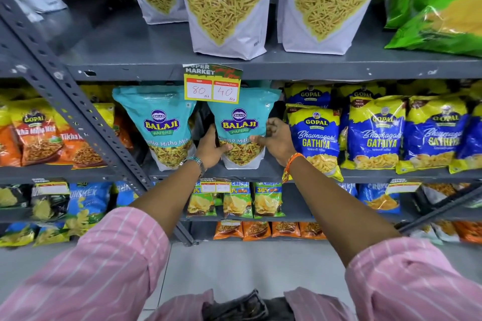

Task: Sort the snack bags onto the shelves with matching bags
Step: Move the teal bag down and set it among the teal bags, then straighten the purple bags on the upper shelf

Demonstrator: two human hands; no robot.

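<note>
On the middle shelf (273, 172) of a grey steel rack, we are holding a teal bag (241, 125) upright, printed "BALAJI WAFERS" with "Mitha" partly readable; a window low on its front is showing a yellow-green mix. Our left hand (210, 147) is gripping its lower left edge, fingers wrapped behind, thumb across the front. Our right hand (276, 138) is touching its right edge, fingers curled loosely, not clearly clamping anything. A matching second teal bag (156, 122), reading "BALAJI WAFERS ... Mitha Mix", is standing just beside it on the left. A price tag (211, 83) is hanging from the shelf above, reading "SUPER MARKET", "80" and "40". To the right, blue-yellow bags (315, 138) are reading "GOPAL Bhavnagari GATHIYA". To the left, orange bags (36, 135) are reading "GOPAL"; the line below it is too blurred to read. Up top, white pouches (225, 5) are showing thin yellow strands. Lower shelves are carrying chip bags (237, 200) marked "30%". Floor (247, 268) is pale tile. Pink striped sleeves (104, 268) are covering our arms.
</note>
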